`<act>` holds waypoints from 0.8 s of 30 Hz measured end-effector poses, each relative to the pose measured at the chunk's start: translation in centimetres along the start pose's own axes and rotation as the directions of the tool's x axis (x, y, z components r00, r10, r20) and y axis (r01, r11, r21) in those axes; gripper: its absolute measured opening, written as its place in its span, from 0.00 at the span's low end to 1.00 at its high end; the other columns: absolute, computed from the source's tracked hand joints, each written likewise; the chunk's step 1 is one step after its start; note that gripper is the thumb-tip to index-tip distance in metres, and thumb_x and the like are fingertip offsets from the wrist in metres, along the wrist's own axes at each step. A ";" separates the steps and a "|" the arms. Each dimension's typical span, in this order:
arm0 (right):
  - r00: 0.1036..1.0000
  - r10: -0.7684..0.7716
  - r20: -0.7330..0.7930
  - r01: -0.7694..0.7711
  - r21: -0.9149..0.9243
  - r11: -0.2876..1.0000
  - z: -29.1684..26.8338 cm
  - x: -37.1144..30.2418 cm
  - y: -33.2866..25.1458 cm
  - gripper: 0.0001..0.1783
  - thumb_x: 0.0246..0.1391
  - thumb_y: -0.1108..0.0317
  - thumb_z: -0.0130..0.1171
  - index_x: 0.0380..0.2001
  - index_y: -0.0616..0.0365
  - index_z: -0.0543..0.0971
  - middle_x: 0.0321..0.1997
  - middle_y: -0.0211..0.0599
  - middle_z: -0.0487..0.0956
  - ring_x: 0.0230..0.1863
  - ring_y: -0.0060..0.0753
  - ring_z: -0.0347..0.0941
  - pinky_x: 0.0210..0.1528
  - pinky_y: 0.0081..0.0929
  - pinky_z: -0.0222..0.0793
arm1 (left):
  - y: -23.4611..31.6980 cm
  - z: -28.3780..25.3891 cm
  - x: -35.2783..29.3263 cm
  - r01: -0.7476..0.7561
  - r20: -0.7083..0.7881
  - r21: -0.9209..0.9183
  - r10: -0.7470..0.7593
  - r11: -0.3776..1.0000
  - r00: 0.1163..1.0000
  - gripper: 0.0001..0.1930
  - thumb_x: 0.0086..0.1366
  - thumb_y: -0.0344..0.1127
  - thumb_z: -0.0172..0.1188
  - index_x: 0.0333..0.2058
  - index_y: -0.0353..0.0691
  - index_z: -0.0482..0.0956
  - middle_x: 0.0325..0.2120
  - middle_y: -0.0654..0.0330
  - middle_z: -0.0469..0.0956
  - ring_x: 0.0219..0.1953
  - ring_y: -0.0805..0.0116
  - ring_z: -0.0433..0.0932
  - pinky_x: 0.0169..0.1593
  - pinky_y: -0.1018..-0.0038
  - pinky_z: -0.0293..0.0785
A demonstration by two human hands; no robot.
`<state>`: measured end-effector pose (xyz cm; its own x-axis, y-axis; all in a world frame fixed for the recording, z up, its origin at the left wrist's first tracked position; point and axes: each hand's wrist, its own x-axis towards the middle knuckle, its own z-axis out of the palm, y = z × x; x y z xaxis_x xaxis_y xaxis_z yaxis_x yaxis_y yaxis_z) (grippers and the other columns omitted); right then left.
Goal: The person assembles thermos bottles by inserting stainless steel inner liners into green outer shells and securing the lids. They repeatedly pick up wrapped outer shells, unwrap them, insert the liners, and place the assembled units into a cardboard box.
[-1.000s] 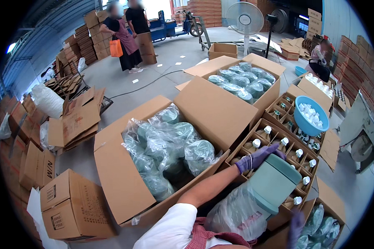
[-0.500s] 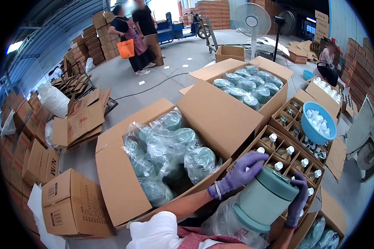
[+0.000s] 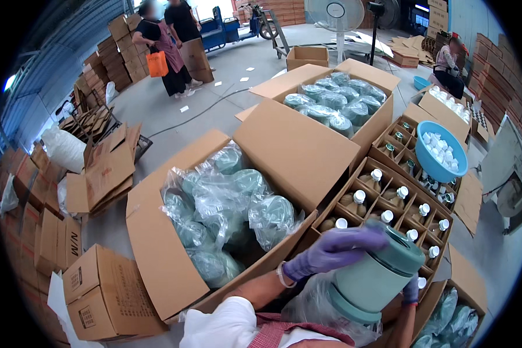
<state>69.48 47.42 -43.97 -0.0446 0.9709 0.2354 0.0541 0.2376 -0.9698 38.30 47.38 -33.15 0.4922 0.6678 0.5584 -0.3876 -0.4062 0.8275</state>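
Note:
A pale green canister [image 3: 370, 284] with a darker green lid [image 3: 401, 250] stands tilted in front of my body. Crumpled clear plastic film [image 3: 310, 304] lies about its lower part. My left hand [image 3: 333, 250], in a purple glove, reaches across to the near side of the lid; its fingertips are smeared by motion, so its grip is unclear. On the far right side my right hand [image 3: 410, 290], also purple-gloved, holds the canister's wall, its fingers mostly hidden behind it. To the left, an open carton [image 3: 156, 229] holds several bagged green canisters [image 3: 217, 203].
Beyond the canister, a divided carton [image 3: 354, 174] holds white-capped bottles [image 3: 398, 196]. A blue basin [image 3: 426, 152] of white pieces rests on another divided carton. Farther back stand a carton of bagged canisters [image 3: 330, 95] and a fan [image 3: 335, 11]. Several people are in the background.
My left hand has shifted along the lid and its fingers now blur. The canister has moved slightly right and down. My right hand has slid lower on its side. The whole view has shifted a little.

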 end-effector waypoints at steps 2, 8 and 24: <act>1.000 -0.026 0.011 0.028 -0.234 0.972 -0.6 0.1 -0.7 0.26 0.66 0.63 0.48 0.64 0.63 0.65 0.66 0.43 0.68 0.65 0.35 0.65 0.69 0.34 0.58 | 0.3 -0.4 -0.2 -0.081 -0.099 -0.125 0.069 0.989 0.993 0.19 0.61 0.27 0.60 0.51 0.30 0.76 0.56 0.46 0.73 0.64 0.54 0.67 0.70 0.60 0.53; 0.999 -0.004 0.041 -0.018 0.527 0.850 2.3 1.8 -3.5 0.23 0.66 0.59 0.50 0.58 0.61 0.69 0.62 0.46 0.71 0.61 0.38 0.69 0.65 0.37 0.65 | -1.0 -0.1 4.6 -0.010 0.090 0.462 -0.036 0.887 0.995 0.40 0.45 0.40 0.74 0.57 0.35 0.68 0.58 0.47 0.65 0.63 0.52 0.63 0.65 0.62 0.59; 0.958 0.184 -0.221 0.018 0.684 0.729 13.4 7.9 7.3 0.29 0.60 0.45 0.55 0.53 0.58 0.73 0.50 0.40 0.75 0.51 0.39 0.74 0.50 0.38 0.72 | -13.3 -2.8 4.4 0.058 -0.255 0.773 0.226 0.632 0.940 0.25 0.52 0.40 0.71 0.47 0.38 0.75 0.39 0.47 0.78 0.42 0.48 0.80 0.46 0.63 0.77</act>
<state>56.15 56.37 -50.04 0.1878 0.9803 0.0607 -0.6440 0.1696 -0.7460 43.40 57.46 -41.84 0.1764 0.6951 0.6970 0.3858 -0.7002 0.6007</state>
